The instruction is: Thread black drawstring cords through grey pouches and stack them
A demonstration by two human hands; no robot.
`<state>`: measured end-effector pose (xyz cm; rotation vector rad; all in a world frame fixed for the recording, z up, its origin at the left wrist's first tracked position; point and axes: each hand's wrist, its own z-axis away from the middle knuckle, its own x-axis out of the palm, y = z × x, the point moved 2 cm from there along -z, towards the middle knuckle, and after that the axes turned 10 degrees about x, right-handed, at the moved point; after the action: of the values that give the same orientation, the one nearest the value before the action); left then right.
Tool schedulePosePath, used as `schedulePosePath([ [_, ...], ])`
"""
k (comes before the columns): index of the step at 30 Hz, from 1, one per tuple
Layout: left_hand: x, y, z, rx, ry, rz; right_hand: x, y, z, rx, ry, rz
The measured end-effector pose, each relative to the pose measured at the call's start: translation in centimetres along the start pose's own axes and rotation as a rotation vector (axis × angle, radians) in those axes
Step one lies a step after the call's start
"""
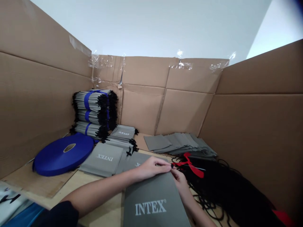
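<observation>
A grey drawstring pouch point(153, 192) with white INTEX lettering lies in front of me. At its upper right corner a small bit of black cord point(172, 165) shows between my fingertips. My left hand point(151, 167) reaches across the pouch, its thumb and fingers pinched on that cord. Close against it, my right hand point(180, 181) is also pinched at the cord, by the pouch's right edge. Just beyond the fingers lies a red-handled tool point(193, 165) with a thin metal shaft, on a heap of black cords point(227, 186).
Flat grey pouches point(180, 143) are spread at the back right. Pouches with black cords point(120, 140) and INTEX pouches point(104, 159) lie left of centre. Blue-banded bundles point(92, 110) stand behind a blue webbing roll point(54, 156). Cardboard walls point(142, 104) enclose the table.
</observation>
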<state>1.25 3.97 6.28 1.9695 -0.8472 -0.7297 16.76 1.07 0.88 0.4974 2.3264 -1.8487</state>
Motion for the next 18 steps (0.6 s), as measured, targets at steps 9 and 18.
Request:
schedulePosePath([
  [9,-0.7,-1.3,-0.2,-0.014,0.222,-0.158,1.5,-0.2,1.4,0.019,-0.009,-0.178],
  [18,-0.2,-0.8,0.6,0.223,0.01,-0.982,1.3,-0.1,1.5,0.01,-0.002,-0.061],
])
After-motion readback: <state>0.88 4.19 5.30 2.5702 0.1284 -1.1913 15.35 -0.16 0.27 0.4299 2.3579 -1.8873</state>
